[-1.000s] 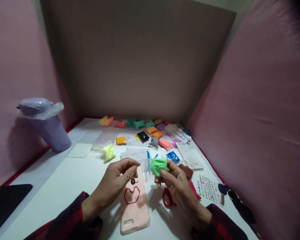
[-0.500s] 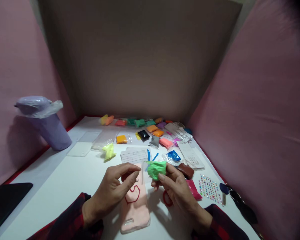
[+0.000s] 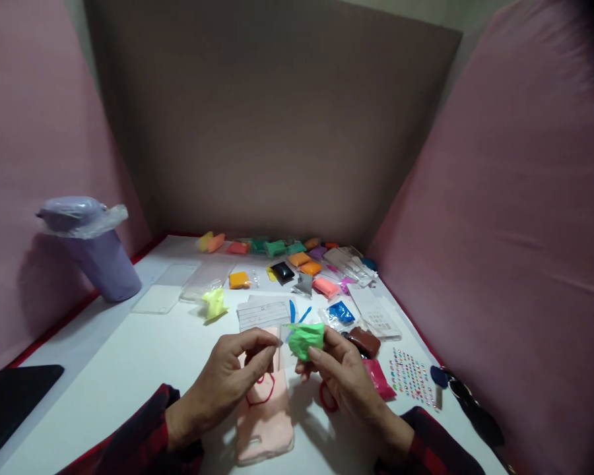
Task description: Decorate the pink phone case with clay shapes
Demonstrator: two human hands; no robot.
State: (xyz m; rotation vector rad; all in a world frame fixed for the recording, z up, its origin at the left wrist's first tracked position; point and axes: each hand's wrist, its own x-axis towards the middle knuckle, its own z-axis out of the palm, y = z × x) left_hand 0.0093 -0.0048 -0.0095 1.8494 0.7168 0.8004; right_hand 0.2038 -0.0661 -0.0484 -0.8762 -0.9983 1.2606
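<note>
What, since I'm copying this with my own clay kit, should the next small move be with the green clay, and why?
Probably tug left with the left fingers to peel back the clear flap they seem to pinch. The right hand grips the green clay above the pink phone case, and that flap sticks out at the clay's left edge.

Our crumpled green clay lump (image 3: 305, 338), in clear wrap, sits pinched in our right hand (image 3: 344, 379); the pink phone case (image 3: 266, 415) lies flat below, red outline on it.
</note>
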